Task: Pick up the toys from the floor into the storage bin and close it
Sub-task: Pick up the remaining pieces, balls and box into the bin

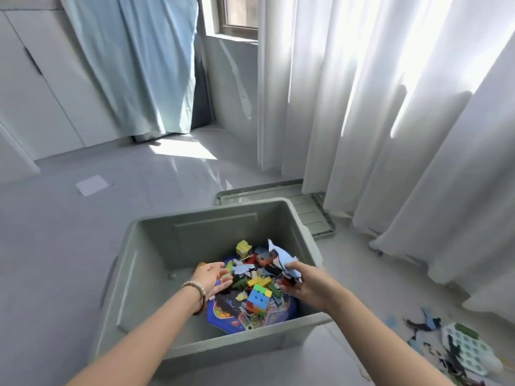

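Storage bin (156, 274) sits open on the floor, lid (309, 207) just behind it. Both hands are over the toy pile (250, 291): left hand (211, 277) loosely open and empty, right hand (303, 285) clutching blue puzzle scraps (281, 256). I'd let go low inside, so nothing bounces out. More toys (457, 346) lie near right.

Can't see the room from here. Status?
Both hands over bin: left hand open, right hand gripping puzzle pieces. Lid off. More pieces on floor.
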Demonstrator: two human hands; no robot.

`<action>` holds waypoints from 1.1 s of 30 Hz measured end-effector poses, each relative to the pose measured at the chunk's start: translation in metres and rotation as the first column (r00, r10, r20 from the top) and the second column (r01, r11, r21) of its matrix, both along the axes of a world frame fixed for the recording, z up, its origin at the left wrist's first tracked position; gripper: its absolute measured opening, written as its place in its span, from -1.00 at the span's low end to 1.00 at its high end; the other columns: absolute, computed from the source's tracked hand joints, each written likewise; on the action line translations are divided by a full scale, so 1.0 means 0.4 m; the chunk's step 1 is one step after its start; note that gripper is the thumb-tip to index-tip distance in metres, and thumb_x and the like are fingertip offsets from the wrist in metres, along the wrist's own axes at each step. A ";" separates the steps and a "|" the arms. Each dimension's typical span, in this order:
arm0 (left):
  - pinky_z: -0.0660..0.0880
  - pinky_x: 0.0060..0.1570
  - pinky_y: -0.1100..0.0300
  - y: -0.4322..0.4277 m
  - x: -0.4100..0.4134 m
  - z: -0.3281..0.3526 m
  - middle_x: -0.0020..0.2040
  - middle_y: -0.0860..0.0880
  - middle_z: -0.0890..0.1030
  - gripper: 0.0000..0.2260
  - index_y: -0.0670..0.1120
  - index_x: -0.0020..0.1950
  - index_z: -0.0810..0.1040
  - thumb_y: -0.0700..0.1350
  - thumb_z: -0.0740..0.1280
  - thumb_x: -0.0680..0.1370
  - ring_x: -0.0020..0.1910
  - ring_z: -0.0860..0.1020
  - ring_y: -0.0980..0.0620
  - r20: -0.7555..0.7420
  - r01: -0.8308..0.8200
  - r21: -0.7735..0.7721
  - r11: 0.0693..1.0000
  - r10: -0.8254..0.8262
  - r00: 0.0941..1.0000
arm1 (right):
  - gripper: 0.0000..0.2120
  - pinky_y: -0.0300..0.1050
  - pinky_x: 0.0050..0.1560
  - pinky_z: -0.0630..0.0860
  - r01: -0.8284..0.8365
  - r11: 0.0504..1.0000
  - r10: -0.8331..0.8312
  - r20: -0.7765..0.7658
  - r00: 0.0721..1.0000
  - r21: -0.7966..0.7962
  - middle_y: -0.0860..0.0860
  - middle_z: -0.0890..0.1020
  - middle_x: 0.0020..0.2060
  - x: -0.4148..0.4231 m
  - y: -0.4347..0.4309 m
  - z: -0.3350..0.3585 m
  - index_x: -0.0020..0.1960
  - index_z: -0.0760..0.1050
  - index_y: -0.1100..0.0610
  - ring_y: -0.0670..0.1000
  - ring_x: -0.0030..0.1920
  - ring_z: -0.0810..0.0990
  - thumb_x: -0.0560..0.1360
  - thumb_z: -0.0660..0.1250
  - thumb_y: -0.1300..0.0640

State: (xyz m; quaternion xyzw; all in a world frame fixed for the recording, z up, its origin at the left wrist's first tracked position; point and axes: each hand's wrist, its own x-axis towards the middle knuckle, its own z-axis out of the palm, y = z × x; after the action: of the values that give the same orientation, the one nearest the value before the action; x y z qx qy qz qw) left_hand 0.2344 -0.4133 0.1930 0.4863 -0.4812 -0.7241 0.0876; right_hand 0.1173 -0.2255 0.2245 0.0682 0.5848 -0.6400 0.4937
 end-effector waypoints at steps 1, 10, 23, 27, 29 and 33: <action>0.57 -0.44 0.24 -0.029 0.026 -0.019 0.04 -0.26 0.52 -0.76 -0.31 0.26 0.37 -0.28 0.07 0.64 -0.26 0.49 -0.06 0.021 -0.041 0.019 0.999 0.040 0.999 | -0.81 -0.16 -0.23 0.61 -0.046 0.998 0.046 0.003 0.999 0.033 0.18 0.50 -0.06 0.019 -0.048 -0.025 0.13 0.42 0.30 0.09 -0.17 0.57 0.55 0.26 0.24; 0.49 -0.02 0.29 -0.141 0.090 -0.067 0.00 -0.21 0.54 -0.83 -0.31 0.09 0.46 -0.37 0.11 0.60 -0.08 0.52 -0.03 -0.035 -0.171 0.062 0.983 0.173 0.984 | -0.60 -0.05 0.32 0.38 -0.192 0.981 0.191 -0.050 0.980 -0.017 0.13 0.37 0.39 0.104 -0.229 -0.123 0.45 0.24 0.18 0.10 0.39 0.36 0.61 0.12 0.24; 0.42 0.09 0.30 0.046 -0.072 0.044 0.32 -0.08 0.48 -0.70 -0.15 0.34 0.42 -0.17 0.16 0.61 0.27 0.47 -0.01 0.245 0.458 -0.474 0.752 -0.387 0.889 | -0.69 -0.15 0.07 0.47 -0.170 0.940 0.294 -0.449 0.844 0.296 0.06 0.52 0.22 -0.063 0.063 -0.014 0.32 0.42 0.10 0.03 0.19 0.49 0.58 0.21 0.16; 0.39 0.27 0.18 0.195 -0.176 0.096 0.28 -0.09 0.51 -0.70 -0.15 0.32 0.43 -0.15 0.19 0.60 0.26 0.48 -0.02 0.270 0.570 -0.572 0.590 -0.521 0.810 | -0.68 -0.10 0.19 0.40 -0.072 0.927 0.269 -0.518 0.812 0.368 0.03 0.49 0.21 -0.141 0.263 0.033 0.33 0.40 0.10 -0.01 0.18 0.45 0.58 0.22 0.16; 0.41 0.26 0.14 0.283 -0.228 0.105 0.24 -0.09 0.55 -0.71 -0.14 0.29 0.46 -0.14 0.21 0.58 0.21 0.51 -0.04 0.284 0.616 -0.601 0.509 -0.585 0.760 | -0.67 -0.10 0.19 0.39 -0.004 0.914 0.241 -0.534 0.810 0.405 0.01 0.48 0.20 -0.170 0.382 0.036 0.34 0.39 0.10 -0.02 0.17 0.43 0.58 0.22 0.14; 0.41 0.25 0.15 0.473 -0.318 0.084 0.24 -0.05 0.55 -0.71 -0.11 0.28 0.48 -0.11 0.22 0.57 0.21 0.51 -0.02 0.315 0.698 -0.610 0.375 -0.694 0.648 | -0.65 -0.05 0.22 0.40 0.124 0.861 0.178 -0.520 0.836 0.494 0.06 0.48 0.28 -0.192 0.633 -0.005 0.35 0.39 0.08 0.01 0.19 0.45 0.57 0.23 0.10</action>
State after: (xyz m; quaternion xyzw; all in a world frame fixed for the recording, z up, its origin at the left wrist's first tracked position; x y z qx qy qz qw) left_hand 0.1071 -0.2242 0.2266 0.1712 -0.8707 -0.4579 -0.0532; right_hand 0.0406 0.0277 0.2225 0.0014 0.8497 -0.4477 0.2786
